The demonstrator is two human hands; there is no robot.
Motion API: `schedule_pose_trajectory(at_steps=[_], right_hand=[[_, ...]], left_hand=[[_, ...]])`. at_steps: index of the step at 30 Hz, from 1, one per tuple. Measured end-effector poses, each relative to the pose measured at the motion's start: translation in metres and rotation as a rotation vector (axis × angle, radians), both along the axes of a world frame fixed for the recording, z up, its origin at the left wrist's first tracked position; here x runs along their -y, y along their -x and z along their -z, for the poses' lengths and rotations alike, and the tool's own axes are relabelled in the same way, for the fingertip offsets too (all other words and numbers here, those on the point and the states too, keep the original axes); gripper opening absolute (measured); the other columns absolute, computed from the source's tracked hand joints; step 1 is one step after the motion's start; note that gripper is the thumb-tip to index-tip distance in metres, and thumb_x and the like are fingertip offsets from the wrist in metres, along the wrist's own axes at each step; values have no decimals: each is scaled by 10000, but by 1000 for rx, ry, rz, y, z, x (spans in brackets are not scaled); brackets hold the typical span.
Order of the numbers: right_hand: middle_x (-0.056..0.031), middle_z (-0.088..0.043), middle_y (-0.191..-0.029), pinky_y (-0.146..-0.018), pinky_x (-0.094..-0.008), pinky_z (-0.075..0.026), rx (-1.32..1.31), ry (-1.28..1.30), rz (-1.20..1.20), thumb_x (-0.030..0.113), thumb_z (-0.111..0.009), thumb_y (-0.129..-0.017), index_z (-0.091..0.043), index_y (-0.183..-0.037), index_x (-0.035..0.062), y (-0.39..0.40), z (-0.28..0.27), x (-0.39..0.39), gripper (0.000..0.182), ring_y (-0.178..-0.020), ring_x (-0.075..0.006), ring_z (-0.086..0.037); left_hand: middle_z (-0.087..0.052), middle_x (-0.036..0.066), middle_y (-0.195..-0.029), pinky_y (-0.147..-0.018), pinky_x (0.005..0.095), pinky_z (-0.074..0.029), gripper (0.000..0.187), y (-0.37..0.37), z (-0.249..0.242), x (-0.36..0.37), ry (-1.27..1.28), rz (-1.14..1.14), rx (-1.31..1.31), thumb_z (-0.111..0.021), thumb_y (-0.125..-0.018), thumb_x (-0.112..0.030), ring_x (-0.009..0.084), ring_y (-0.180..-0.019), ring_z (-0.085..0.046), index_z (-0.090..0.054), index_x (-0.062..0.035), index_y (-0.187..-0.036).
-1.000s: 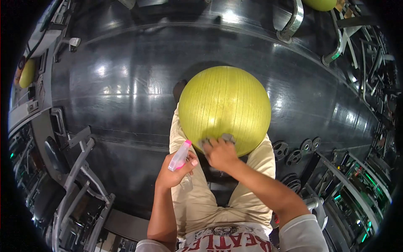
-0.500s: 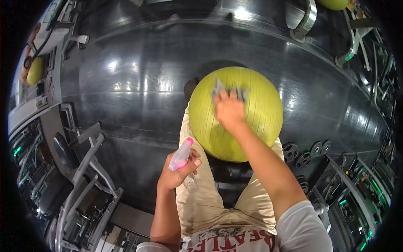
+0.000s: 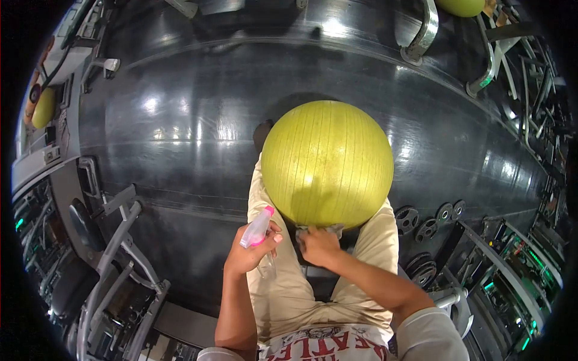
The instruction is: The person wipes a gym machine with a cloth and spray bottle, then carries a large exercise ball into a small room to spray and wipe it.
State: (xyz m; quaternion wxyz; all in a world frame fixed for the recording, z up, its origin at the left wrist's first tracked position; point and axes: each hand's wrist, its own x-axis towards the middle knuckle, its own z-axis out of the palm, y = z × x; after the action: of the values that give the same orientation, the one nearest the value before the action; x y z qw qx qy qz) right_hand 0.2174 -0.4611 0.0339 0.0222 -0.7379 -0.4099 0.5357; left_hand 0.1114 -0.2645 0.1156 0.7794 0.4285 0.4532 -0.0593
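Note:
A large yellow-green exercise ball (image 3: 328, 159) rests between my knees, with wet-looking shine on its ribbed surface. My right hand (image 3: 319, 245) is closed on a grey cloth (image 3: 333, 230) at the near, lower side of the ball. Part of the cloth is hidden by the fingers and the ball. Over my left thigh, my left hand (image 3: 250, 248) grips a clear spray bottle (image 3: 257, 230) with pink parts, its pink nozzle pointing away from me. The bottle's lower body hangs below the hand.
Dark rubber flooring (image 3: 174, 150) surrounds me. Weight plates (image 3: 426, 230) lie to the right, near a rack (image 3: 494, 265). A grey-framed exercise machine (image 3: 114, 246) stands at left. Another yellow-green ball (image 3: 462, 5) is at the top right.
My right hand has drawn the cloth from the top of the ball down toward me, to its near lower side. My left hand still holds the spray bottle in about the same place.

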Motion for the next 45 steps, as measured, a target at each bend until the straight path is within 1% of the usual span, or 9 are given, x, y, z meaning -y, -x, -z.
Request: schedule_pose_trajectory(at_steps=[5,9,12,22,29,36,39,41,45], right_hand=[[-166,-712,-1054,-826,-499,-564,309,-346,405,355,-588,-922,-702,-1185,175,-160,-5,-110,338,-1003,-359,-694],[-146,-729,-1166,-882,-468,-573,497,-115,679,382,-555,-955,-714,-1214,148,-261,45,-164,385,-1062,-332,-701],[-149,-725,-1163,-884,-480,-575,529,8,519,404,-531,-973,-706,-1217,149,-253,83,-147,394,-1066,-331,-700],[-101,-643,-895,-645,-483,-555,489,-512,325,361,-727,-838,-672,-1065,143,-50,33,-3,320,-778,-331,-686],[-181,-699,-1057,-803,-528,-565,-56,115,25,408,-659,-877,-713,-1089,155,37,49,85,335,-992,-381,-699],[-181,-628,-1120,-946,-438,-511,-28,-634,499,175,-713,-864,-662,-1104,42,-169,-3,-52,279,-1051,-345,-626],[-215,-612,-1243,-971,-405,-499,353,-487,652,284,-625,-944,-634,-1228,60,-275,37,-96,362,-1122,-356,-633],[-198,-556,-1396,-1016,-492,-494,247,-176,764,372,-593,-964,-642,-1282,113,-310,64,-111,413,-1219,-384,-606],[-141,-590,-1337,-969,-519,-516,544,-38,589,346,-589,-965,-651,-1291,212,-257,97,-89,358,-1166,-392,-625]], left_hand=[[-683,85,-812,-583,285,-528,295,-13,-1,-6,-15,17,-13,-802,-871,-134,127,-652,-655,-691,67,-1057],[-699,87,-835,-600,274,-519,329,-27,-2,-7,-83,45,4,-802,-866,-126,121,-657,-659,-694,75,-1103],[-699,80,-839,-603,269,-510,338,-35,-9,-5,-101,17,42,-803,-862,-122,111,-649,-652,-695,69,-1118],[-684,67,-874,-610,264,-499,344,-36,0,-3,-115,81,134,-801,-863,-112,102,-641,-633,-695,63,-1140],[-681,78,-864,-563,279,-512,373,-29,-3,-11,-128,5,127,-809,-847,-108,128,-629,-638,-674,73,-1143],[-666,104,-834,-540,298,-525,303,-25,8,-25,-167,-68,57,-817,-820,-104,154,-605,-645,-599,11,-995],[-662,95,-833,-549,294,-524,271,-43,-2,-24,-155,-56,79,-809,-825,-96,143,-613,-635,-608,-6,-985],[-666,92,-851,-554,288,-526,256,-52,-8,-22,-158,-14,102,-795,-853,-91,132,-635,-634,-625,2,-1022],[-676,80,-902,-559,287,-533,279,-58,-4,-12,-177,55,64,-757,-915,-89,119,-649,-631,-647,31,-1141]])
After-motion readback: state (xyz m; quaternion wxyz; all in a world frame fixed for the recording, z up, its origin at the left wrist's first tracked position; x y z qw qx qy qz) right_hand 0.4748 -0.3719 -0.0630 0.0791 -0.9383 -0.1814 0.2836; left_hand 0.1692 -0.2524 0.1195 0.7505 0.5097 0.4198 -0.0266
